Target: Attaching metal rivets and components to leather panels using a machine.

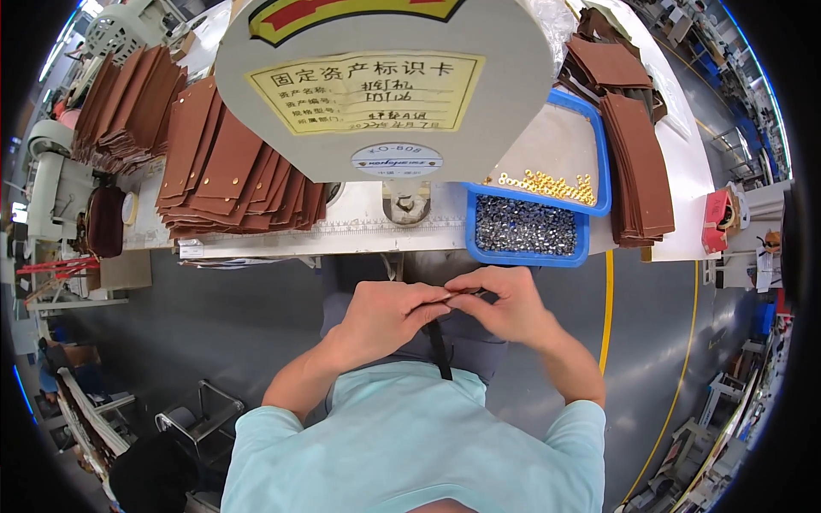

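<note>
Just off the table's front edge, my left hand (376,318) and my right hand (506,301) meet above my lap. Thumb and fingers of each are pinched together, fingertips almost touching. Between them shows only a thin dark sliver, too small to name. A black strap (440,350) hangs down below the fingers. Ahead of the hands stands a pale machine head (385,34) with a yellow label, its metal working tip (408,205) low over the table. To the right, small gold-coloured ring-like fasteners (556,186) and dark shiny metal fasteners (526,226) lie in blue trays.
Brown flat panels with gold studs (227,167) are piled left of the machine, beside another brown stack (128,103). More brown panels (634,167) lie right of the blue tray (602,162). A ruler strip (355,226) follows the table's front edge. A metal-framed stool (201,410) stands behind left.
</note>
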{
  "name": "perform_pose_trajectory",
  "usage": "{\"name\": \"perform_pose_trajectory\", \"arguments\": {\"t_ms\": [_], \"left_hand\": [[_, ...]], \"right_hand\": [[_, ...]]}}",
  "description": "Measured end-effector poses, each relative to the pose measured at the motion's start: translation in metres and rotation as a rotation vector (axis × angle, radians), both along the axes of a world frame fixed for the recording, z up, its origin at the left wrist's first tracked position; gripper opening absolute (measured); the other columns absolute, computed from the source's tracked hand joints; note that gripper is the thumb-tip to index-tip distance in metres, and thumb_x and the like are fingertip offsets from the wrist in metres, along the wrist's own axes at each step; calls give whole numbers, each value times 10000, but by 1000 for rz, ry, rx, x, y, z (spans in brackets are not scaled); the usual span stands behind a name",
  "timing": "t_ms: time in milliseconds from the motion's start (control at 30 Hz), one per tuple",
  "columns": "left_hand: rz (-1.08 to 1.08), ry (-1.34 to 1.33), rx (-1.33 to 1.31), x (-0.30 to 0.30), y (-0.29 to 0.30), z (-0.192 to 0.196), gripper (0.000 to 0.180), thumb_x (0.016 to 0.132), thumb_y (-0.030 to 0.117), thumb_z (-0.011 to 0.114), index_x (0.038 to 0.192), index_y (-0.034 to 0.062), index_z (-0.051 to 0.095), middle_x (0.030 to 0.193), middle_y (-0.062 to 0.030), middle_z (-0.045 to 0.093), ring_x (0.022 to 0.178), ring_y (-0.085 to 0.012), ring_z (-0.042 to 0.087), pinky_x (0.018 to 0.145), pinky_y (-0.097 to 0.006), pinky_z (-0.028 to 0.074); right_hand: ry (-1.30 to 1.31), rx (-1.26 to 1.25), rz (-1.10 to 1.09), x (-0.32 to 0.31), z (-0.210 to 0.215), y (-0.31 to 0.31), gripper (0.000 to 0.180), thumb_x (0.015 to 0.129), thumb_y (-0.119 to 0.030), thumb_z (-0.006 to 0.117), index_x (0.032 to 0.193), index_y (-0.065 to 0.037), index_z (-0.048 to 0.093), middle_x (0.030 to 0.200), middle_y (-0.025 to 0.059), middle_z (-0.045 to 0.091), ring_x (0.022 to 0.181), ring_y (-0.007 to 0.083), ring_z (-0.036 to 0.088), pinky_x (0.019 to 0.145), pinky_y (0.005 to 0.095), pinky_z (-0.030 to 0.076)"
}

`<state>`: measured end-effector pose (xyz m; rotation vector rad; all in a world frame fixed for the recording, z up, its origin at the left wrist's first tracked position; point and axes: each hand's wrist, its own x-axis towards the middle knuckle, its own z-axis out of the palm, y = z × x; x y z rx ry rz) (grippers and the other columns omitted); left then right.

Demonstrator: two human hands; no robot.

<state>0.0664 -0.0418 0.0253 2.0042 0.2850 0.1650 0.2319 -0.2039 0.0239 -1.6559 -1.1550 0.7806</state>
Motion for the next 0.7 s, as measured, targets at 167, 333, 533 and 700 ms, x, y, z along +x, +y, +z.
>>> {"name": "perform_pose_trajectory", "arguments": {"t_ms": [167, 333, 533, 700], "left_hand": [[-13, -496, 577, 1, -5, -14, 114, 811, 92, 765, 915, 77, 721, 906, -32, 772, 717, -140, 725, 573, -267, 541], [-25, -693, 654, 3, -5, -17, 141, 756, 89, 742, 887, 78, 693, 953, -26, 772, 745, -141, 729, 585, -253, 546], [-25, -738, 604, -1, -4, -13, 188, 705, 2, 767, 854, 50, 664, 906, -78, 774, 702, -193, 734, 562, -273, 561], [-26, -750, 538, -2, -5, -18, 228, 674, -12, 792, 857, 53, 672, 899, -71, 769, 688, -194, 727, 556, -276, 557]], "right_hand": [[-469, 23, -232, 49, -15, 6, 211, 861, -11, 748, 1072, -13, 760, 1037, 132, 748, 878, 279, 750, 772, 366, 595], [-678, -111, -248, 63, -39, 13, 162, 875, -36, 724, 1034, -25, 756, 987, 137, 689, 851, 359, 702, 754, 436, 575], [-694, -83, -248, 67, -49, 11, 100, 878, -44, 722, 973, -25, 744, 904, 130, 670, 815, 343, 692, 732, 444, 565], [-566, 60, -409, 54, -33, 8, 67, 878, 3, 730, 941, -18, 738, 947, 114, 718, 812, 261, 714, 706, 361, 568]]}}
